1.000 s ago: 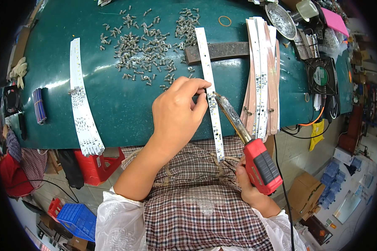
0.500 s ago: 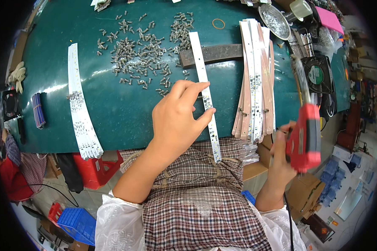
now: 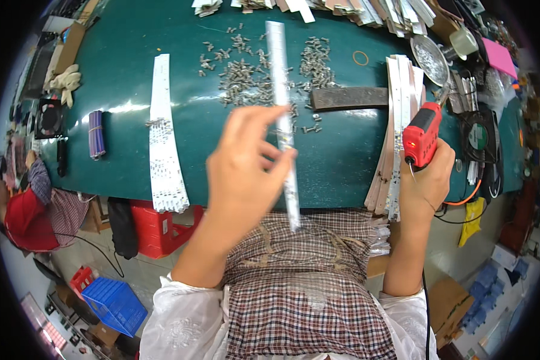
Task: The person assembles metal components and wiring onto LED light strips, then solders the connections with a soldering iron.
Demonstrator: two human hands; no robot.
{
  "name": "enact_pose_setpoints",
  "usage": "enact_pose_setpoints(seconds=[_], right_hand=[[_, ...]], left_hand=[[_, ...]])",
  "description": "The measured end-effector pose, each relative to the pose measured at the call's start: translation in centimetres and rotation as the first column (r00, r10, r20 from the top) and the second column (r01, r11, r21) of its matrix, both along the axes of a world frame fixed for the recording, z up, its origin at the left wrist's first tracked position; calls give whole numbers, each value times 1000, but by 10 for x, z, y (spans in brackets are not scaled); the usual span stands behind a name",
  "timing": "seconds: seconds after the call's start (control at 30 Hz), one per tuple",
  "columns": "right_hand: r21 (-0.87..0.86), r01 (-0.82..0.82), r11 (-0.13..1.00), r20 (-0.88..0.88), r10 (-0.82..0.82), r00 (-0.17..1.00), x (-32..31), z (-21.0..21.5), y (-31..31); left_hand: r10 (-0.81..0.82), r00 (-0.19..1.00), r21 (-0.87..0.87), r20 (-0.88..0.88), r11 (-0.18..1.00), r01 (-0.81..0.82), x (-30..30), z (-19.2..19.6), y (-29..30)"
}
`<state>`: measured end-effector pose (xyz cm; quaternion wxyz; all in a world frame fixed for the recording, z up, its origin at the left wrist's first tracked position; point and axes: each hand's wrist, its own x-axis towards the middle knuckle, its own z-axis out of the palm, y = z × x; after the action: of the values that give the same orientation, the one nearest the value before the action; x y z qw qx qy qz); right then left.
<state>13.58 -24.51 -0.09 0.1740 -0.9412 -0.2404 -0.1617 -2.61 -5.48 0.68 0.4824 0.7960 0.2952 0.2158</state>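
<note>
My left hand (image 3: pixel 246 162) pinches a long white LED circuit board strip (image 3: pixel 278 72) between thumb and fingers. The strip is raised, blurred by motion, and passes in front of some small metal terminals (image 3: pixel 239 78) scattered over the table. In my right hand (image 3: pixel 433 174) is a red and black soldering gun (image 3: pixel 423 135), its tip pointing away from me. The gun is beside a pile of white and copper-coloured strips (image 3: pixel 396 120). Left of my left hand lies a fanned stack of white strips (image 3: pixel 167 150) with small metal parts across its middle.
A dark metal bar (image 3: pixel 348 99) lies near the right pile on the green table (image 3: pixel 120 66). Toward the back right is a metal dish (image 3: pixel 430 60). A black fan (image 3: pixel 479 137) sits by the right edge, and a purple wire bundle (image 3: pixel 96 135) at left.
My left hand has carried the strip leftward, away from the metal bar. The soldering gun has moved farther from my body and closer to the right pile. The whole view has shifted too.
</note>
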Motion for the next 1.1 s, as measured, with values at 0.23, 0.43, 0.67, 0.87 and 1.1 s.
enact_pose_setpoints(seconds=[0.23, 0.43, 0.67, 0.87, 1.1], right_hand=[[42, 17, 999, -97, -13, 995, 1, 3, 14], [131, 19, 991, -126, -3, 992, 7, 2, 4], [651, 114, 751, -306, 122, 944, -4, 24, -15], [640, 206, 740, -385, 77, 919, -29, 41, -21], [651, 58, 757, -344, 226, 911, -52, 50, -26]], left_hand=[[270, 909, 287, -316, 941, -180, -63, 0, 90], [358, 862, 451, -360, 875, -175, -68, -11, 114], [492, 778, 603, -390, 775, -188, -64, -15, 105], [280, 905, 618, -320, 786, -24, -42, -23, 99], [79, 959, 665, -272, 735, 128, -21, -38, 103]])
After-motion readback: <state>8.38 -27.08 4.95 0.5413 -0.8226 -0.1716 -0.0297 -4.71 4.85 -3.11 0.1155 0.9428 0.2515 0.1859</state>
